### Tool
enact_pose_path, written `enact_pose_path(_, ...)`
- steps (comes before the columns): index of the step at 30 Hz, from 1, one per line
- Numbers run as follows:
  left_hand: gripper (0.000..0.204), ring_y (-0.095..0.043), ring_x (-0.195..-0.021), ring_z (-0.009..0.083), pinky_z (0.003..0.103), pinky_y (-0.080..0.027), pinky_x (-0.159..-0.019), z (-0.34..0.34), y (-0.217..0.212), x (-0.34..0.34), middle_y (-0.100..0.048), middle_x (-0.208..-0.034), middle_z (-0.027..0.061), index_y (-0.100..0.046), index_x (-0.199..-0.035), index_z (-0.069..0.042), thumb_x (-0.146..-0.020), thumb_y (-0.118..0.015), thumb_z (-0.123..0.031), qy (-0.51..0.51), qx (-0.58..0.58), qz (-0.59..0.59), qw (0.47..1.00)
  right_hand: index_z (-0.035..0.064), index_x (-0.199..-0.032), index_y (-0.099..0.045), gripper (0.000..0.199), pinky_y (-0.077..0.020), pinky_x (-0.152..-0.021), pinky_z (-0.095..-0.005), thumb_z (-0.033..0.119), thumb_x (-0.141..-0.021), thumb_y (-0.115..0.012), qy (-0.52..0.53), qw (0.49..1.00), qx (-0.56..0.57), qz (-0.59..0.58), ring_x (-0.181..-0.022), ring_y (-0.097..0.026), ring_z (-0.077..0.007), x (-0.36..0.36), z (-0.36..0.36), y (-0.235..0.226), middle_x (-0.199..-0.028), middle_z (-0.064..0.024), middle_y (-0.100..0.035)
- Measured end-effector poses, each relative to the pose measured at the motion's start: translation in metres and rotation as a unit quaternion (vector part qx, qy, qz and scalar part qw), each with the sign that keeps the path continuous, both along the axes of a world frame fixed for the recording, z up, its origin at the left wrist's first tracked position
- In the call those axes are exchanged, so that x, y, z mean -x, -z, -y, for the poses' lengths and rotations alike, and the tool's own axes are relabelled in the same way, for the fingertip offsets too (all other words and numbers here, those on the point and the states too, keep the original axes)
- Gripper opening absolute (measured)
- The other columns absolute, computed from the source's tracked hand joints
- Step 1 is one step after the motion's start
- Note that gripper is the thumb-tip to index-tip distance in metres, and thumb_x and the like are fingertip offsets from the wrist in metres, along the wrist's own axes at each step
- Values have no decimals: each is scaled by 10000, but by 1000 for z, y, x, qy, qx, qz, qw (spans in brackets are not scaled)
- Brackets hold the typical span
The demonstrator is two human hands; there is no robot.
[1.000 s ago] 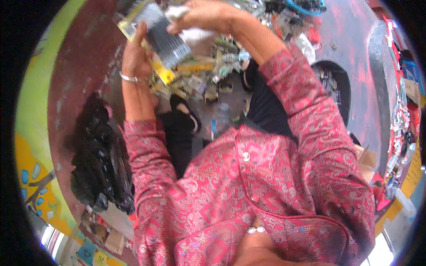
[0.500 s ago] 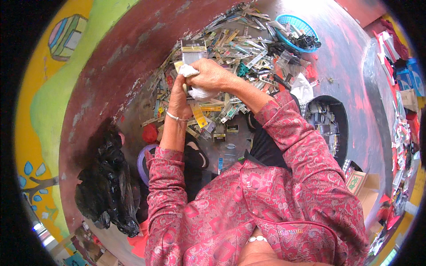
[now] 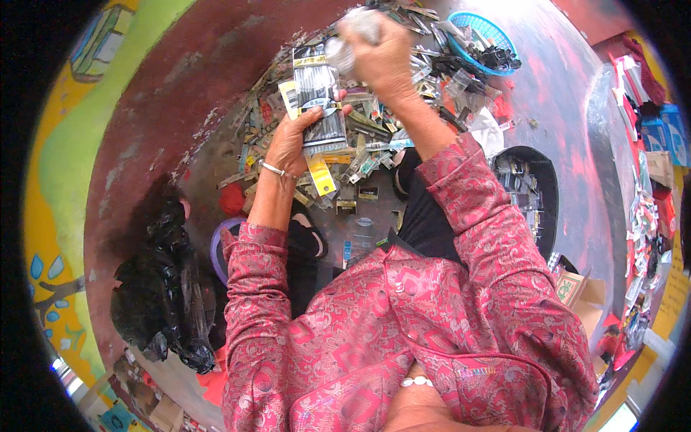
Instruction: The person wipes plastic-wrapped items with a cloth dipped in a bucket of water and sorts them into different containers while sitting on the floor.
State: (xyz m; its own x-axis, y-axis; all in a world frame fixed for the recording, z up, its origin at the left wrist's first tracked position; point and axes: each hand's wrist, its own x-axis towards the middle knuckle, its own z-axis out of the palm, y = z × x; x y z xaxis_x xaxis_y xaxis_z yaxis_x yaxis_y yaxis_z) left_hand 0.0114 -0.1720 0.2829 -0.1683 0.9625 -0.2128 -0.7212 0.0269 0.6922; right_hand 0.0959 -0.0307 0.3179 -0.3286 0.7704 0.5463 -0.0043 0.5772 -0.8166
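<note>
Head view: my left hand holds a stack of flat packets, thumb across the front and fingers behind, gripping the lower half so the tops fan up clear of my palm. I judge them light and thin, card backs under slick clear film, stiff enough to stay upright but apt to slide over one another, so the pinch wants to sit low and square across the whole stack. My right hand is raised just beyond, closed around a crumpled bit of clear plastic; that looks soft and weightless. Below both hands a heap of similar packets lies spread on the worn reddish floor. A blue basket sits past the heap, a black bag lies to my left, and a dark tub of packets is on my right. A painted yellow and green wall curves along the left.
</note>
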Motion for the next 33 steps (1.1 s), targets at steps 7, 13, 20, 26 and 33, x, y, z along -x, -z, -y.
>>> enact_pose_path(7,396,-588,-878,260,366,-497,-743,6,-11,-5,-557,-1039,151,-439,-1121,9,-748,-533,-87,13,-4,-69,998,79,-831,-530,231,-441,-561,-386,151,-623,-600,119,949,-249,154,-679,-560,-280,-2,-12,0,-741,-90,-526)
enact_pose_path(13,380,-580,-772,213,336,-470,-715,-5,8,15,-587,-921,108,-469,-1083,-3,-739,-554,-140,-82,-14,-94,992,-2,-769,-609,232,-438,-675,-301,222,-707,-614,-155,923,352,8,-732,-575,-170,-19,-55,25,-787,-63,-621)
enact_pose_path(20,329,-594,-679,167,285,-502,-557,-1,-11,12,-594,-842,58,-497,-1026,-35,-758,-599,-197,-15,35,-214,976,8,-775,-632,283,-421,-599,-259,215,-604,-723,-284,888,349,96,-643,-541,-122,-35,0,-27,-702,-49,-601)
enact_pose_path(26,533,-492,-1064,232,167,-387,-546,-19,2,11,-447,-1221,111,-377,-1232,-9,-771,-586,-177,86,129,-319,935,34,-793,-632,218,-474,-539,-292,216,-689,-690,-27,921,375,-100,-584,-585,-140,-166,-57,-14,-708,-60,-621)
enact_pose_path(33,473,-498,-1059,214,148,-409,-505,1,20,18,-431,-1223,175,-331,-1247,-28,-827,-513,-148,116,174,-222,952,-21,-915,-527,243,-494,-578,-370,139,-734,-551,291,796,452,-278,-682,-590,-263,-457,-37,70,-783,-138,-580)
